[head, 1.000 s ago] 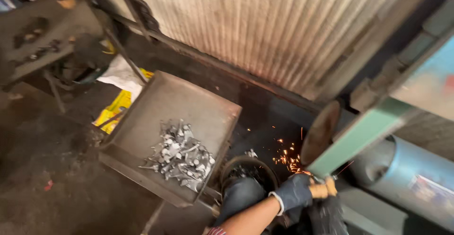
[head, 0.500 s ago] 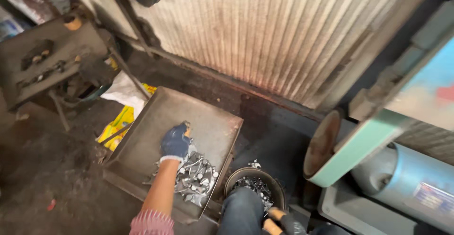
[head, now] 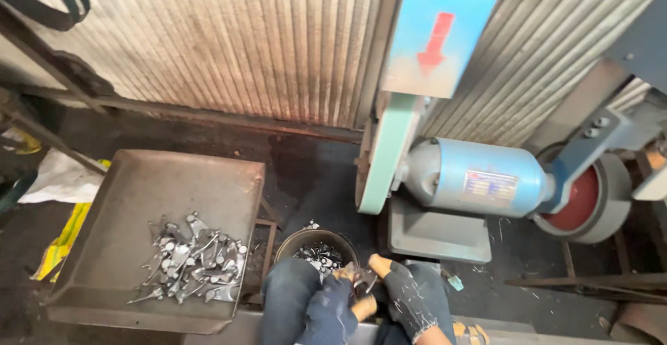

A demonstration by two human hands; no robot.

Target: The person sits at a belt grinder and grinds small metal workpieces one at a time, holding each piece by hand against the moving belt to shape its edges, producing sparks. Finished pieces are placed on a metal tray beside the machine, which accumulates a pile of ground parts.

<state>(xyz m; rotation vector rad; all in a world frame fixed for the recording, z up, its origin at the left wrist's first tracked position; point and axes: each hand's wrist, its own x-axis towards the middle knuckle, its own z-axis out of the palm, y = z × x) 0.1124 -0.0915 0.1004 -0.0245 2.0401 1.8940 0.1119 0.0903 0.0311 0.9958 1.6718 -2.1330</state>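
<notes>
Both gloved hands — left hand, right hand — are pinching one small metal piece just beyond the bucket rim, tray edge lying further left

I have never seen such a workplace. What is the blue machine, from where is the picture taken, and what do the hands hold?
The camera sits on the worker's head and looks down. The blue cylinder is a motor; it turns a green belt and a red wheel, probably for grinding. A grey metal tray holds small silver metal parts. A dark round bucket holds more such parts. Both hands wear dark gloves: the left hand and the right hand meet over the worker's knees and together hold one small metal piece.
</notes>
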